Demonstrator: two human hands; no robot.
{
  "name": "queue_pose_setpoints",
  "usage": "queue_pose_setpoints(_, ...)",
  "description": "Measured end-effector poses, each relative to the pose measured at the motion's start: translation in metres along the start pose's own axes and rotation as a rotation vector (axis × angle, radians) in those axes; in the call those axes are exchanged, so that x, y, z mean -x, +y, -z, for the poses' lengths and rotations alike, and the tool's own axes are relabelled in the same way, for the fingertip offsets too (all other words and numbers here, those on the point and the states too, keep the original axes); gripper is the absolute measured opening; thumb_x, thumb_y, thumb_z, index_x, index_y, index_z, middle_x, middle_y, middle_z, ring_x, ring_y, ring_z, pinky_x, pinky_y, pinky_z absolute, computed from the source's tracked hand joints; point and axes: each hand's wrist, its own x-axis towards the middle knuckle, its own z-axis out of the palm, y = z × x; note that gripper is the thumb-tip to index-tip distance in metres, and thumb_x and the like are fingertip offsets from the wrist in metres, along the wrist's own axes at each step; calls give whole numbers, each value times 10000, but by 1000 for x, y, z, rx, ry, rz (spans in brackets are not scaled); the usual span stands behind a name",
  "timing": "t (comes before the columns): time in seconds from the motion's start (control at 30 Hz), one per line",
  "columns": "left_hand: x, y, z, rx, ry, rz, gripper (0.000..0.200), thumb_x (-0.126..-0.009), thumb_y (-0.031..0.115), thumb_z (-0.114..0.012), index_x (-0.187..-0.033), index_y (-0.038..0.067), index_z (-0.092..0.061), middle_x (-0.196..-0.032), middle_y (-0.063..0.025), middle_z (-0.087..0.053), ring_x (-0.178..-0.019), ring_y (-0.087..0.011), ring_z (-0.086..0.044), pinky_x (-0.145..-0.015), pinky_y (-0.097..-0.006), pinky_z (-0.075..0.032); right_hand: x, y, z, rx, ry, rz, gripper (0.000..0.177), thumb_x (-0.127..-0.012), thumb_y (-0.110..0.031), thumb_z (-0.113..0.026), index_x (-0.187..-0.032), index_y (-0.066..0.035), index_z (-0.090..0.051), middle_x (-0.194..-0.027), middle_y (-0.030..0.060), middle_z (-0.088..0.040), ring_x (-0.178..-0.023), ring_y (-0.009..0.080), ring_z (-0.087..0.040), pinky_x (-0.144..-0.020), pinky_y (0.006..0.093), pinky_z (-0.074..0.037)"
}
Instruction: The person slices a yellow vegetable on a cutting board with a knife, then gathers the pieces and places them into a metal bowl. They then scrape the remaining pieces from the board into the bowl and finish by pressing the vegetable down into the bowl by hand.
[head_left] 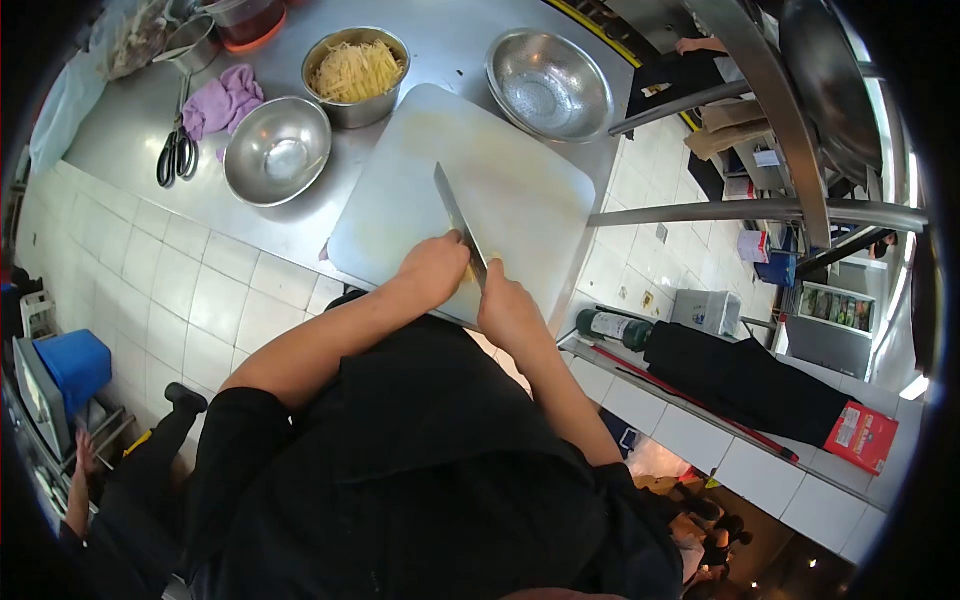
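My right hand (510, 308) is closed round the handle of a kitchen knife (458, 212), whose blade points away from me over the white cutting board (530, 165). Close against the blade's left side, my left hand (437, 270) has its fingers curled down on the board. A little pale yellow food shows beside the blade near these fingers; most of it is hidden by the hand and knife. Beyond the board's far left corner stands a steel pot (375, 108) heaped with thin pale yellow strips (357, 72).
A steel bowl (278, 150) sits left of the board, a perforated steel bowl (550, 85) beyond it. Black-handled scissors (177, 155) and a purple cloth (223, 102) lie at left. Metal rack bars (740, 212) stand at right. Another person's arm (78, 485) shows lower left.
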Motion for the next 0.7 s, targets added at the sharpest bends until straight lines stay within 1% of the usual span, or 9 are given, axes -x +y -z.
queue_pose_setpoints(0.07,-2,3,-1,-10,-23,1,211,-706,-1,-583,-900,-9,-664,-981,-192,-590,-840,-362,-632,-759,-439,-527,2,1,-1,3,6,-22,331,-847,-56,-416,-1157,54,-378,-816,325,-613,-802,482,-618,-737,556,-471)
queue_pose_setpoints(0.13,-1,3,2,9,-41,3,163,-748,33,-578,-878,-20,-660,-1005,-205,-601,-885,-365,-642,-771,-435,-530,-1,-1,1,-10,24,25,325,-851,-59,-409,-1154,56,-380,-822,323,-615,-808,484,-617,-740,555,-470)
queue_pose_setpoints(0.23,-1,2,2,-45,-42,-7,158,-746,36,-583,-871,-18,-661,-1008,-201,-603,-883,-367,-641,-771,-440,-528,7,-3,10,22,-39,-5,319,-851,-55,-410,-1150,54,-387,-815,319,-615,-802,481,-616,-723,554,-471)
queue_pose_setpoints(0.27,-1,4,2,-42,-46,-14,158,-746,36,-583,-871,-18,-661,-1008,-201,-603,-883,-367,-641,-771,-440,-528,5,0,4,22,-37,-13,319,-851,-55,-410,-1150,54,-387,-815,319,-615,-802,481,-616,-723,554,-471)
queue_pose_setpoints(0.33,-1,6,4,0,-54,35,155,-735,31,-591,-863,-24,-660,-1014,-200,-605,-887,-371,-639,-774,-446,-525,-5,2,-7,-3,33,46,319,-843,-47,-422,-1144,54,-392,-817,317,-616,-801,473,-618,-718,547,-473)
queue_pose_setpoints(0.43,0,5,5,-24,-52,9,164,-736,34,-594,-871,-28,-661,-1018,-197,-604,-898,-373,-634,-775,-449,-522,9,-3,9,30,12,19,324,-839,-45,-426,-1146,55,-392,-824,315,-617,-801,470,-620,-729,543,-475)
queue_pose_setpoints(0.57,-1,7,3,-15,-42,60,174,-741,39,-594,-885,-29,-664,-1010,-202,-602,-902,-371,-633,-767,-449,-522,-3,6,-5,-3,6,15,337,-839,-49,-427,-1157,56,-391,-848,320,-617,-802,473,-621,-734,542,-477)
queue_pose_setpoints(0.63,3,5,8,-10,-47,-8,172,-750,51,-592,-882,-25,-671,-1000,-208,-602,-906,-368,-634,-766,-445,-523,4,1,3,22,-5,23,341,-841,-55,-424,-1161,57,-390,-858,328,-616,-814,477,-620,-731,547,-477)
queue_pose_setpoints(0.7,3,6,10,-11,-55,17,166,-751,50,-589,-872,-27,-672,-996,-212,-602,-901,-368,-635,-768,-444,-525,0,1,-5,-4,-1,-3,340,-842,-58,-425,-1159,59,-390,-859,331,-616,-824,477,-620,-736,547,-476)
